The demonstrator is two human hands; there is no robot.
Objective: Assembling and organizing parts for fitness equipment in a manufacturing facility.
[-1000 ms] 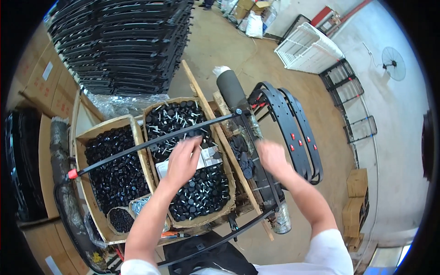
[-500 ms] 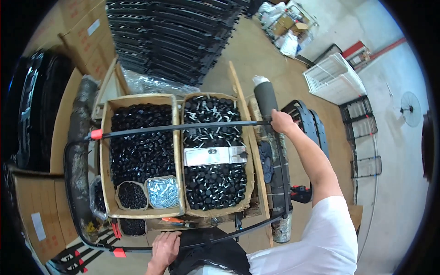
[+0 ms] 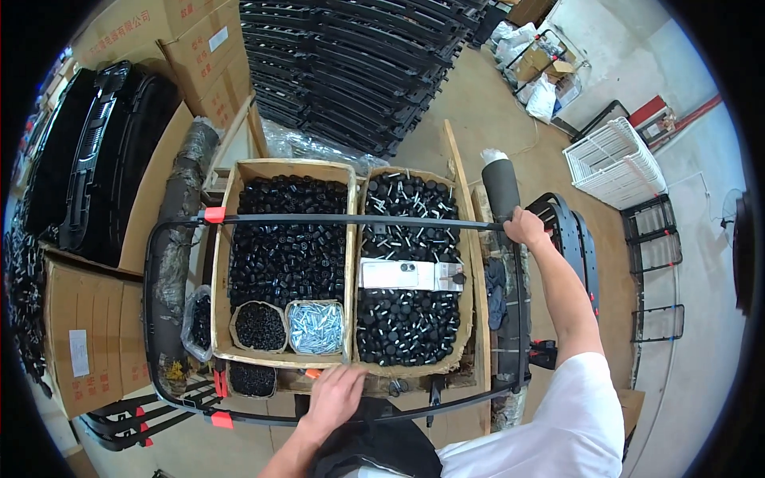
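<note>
A large black rounded rectangular frame [image 3: 303, 219] lies across the boxes, carrying red clips [image 3: 213, 215] on its left part. My right hand [image 3: 526, 227] is closed round its far right corner. Over the near bar, my left hand [image 3: 335, 396] has its fingers loosely bent forward, seemingly holding nothing. Beside those fingers shows an orange-handled tool [image 3: 313, 373], mostly covered by the hand. Under the frame, one box [image 3: 350, 239] holds black caps, and a second box [image 3: 464, 334] holds black knobs with metal studs.
Small bins of black parts [image 3: 260, 327] and silver screws [image 3: 315, 328] sit in the left box. A white phone [image 3: 390, 274] lies on the knobs. Black frames are stacked [image 3: 351, 72] behind; cartons [image 3: 96, 334] stand left. A grey padded roll [image 3: 500, 187] runs along the right.
My left hand has left the near bar and moved right and forward over the orange-handled tool. My right hand keeps its hold at the corner. The view has shifted, and the frame sits straighter.
</note>
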